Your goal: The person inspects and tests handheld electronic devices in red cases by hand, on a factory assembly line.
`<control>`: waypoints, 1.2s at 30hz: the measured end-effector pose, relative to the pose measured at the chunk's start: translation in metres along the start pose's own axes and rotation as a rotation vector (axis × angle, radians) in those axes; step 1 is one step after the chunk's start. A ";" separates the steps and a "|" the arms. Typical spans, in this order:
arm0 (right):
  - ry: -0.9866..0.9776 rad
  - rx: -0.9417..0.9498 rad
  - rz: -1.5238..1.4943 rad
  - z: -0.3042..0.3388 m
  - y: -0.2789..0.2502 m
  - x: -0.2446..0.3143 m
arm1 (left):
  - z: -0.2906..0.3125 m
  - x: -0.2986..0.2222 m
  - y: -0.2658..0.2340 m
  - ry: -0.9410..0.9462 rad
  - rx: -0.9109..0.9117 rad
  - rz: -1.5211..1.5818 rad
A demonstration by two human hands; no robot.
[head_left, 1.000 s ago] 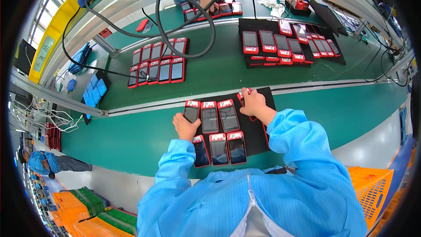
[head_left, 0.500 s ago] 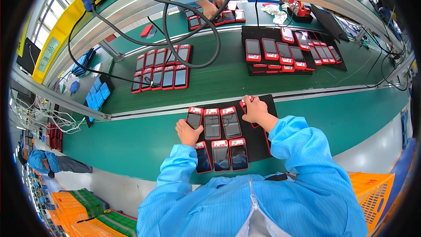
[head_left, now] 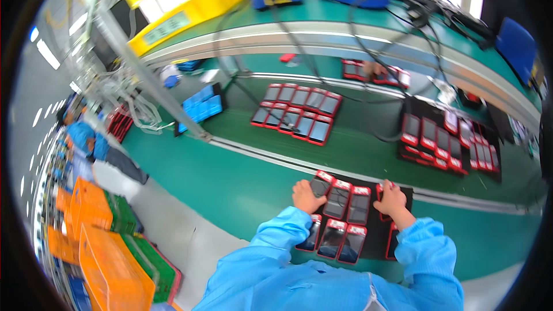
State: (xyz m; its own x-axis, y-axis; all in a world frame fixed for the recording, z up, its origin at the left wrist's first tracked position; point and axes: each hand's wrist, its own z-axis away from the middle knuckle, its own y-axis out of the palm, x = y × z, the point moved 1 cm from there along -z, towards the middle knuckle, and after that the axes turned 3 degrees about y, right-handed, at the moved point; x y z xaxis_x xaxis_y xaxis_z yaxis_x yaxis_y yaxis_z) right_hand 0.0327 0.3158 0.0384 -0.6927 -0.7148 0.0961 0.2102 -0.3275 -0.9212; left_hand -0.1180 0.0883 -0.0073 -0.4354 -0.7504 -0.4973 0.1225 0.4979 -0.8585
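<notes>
Red-framed handheld devices with dark screens and pale labelled tops lie in two rows on a black mat. My left hand, its thumb and fingers apart, rests at the side of the upper-left device. Beside that one lie two more upper-row devices, the nearer one and the farther one. My right hand is closed around a device at the right of the mat, mostly covered by the fingers. Below, a lower-row device lies between two others. Another device shows partly beside my right sleeve.
Beyond a metal rail, similar devices lie grouped on the green surface, with stacked ones at right. Cables hang from the overhead shelf. Another person's hand is at the far side. Orange crates stand lower left; a person stands at left.
The view has swung left, so the bench and mat appear farther right and more crates show. Both hands stay at the same devices on the mat.
</notes>
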 end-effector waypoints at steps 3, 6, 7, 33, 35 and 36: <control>-0.022 -0.041 0.027 -0.005 0.008 -0.008 | -0.002 -0.002 0.006 -0.009 0.000 0.009; 0.019 0.007 0.037 -0.004 0.004 -0.009 | -0.004 -0.008 0.004 -0.012 0.018 0.026; 0.007 -0.002 0.056 -0.006 0.007 -0.011 | -0.004 -0.007 0.002 -0.036 -0.006 0.033; 0.027 0.019 0.020 -0.005 -0.004 0.004 | -0.011 -0.002 -0.003 -0.004 0.026 0.011; 0.021 0.003 0.021 -0.004 -0.002 0.002 | -0.010 -0.002 0.000 0.014 0.045 0.028; 0.014 0.000 0.015 -0.004 -0.003 0.002 | -0.010 0.000 0.001 0.010 0.034 0.040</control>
State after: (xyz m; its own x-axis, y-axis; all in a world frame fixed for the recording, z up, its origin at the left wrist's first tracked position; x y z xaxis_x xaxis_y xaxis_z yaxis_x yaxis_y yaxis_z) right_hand 0.0278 0.3178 0.0395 -0.6993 -0.7107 0.0772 0.2206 -0.3172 -0.9223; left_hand -0.1264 0.0936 -0.0070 -0.4388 -0.7253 -0.5304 0.1707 0.5122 -0.8417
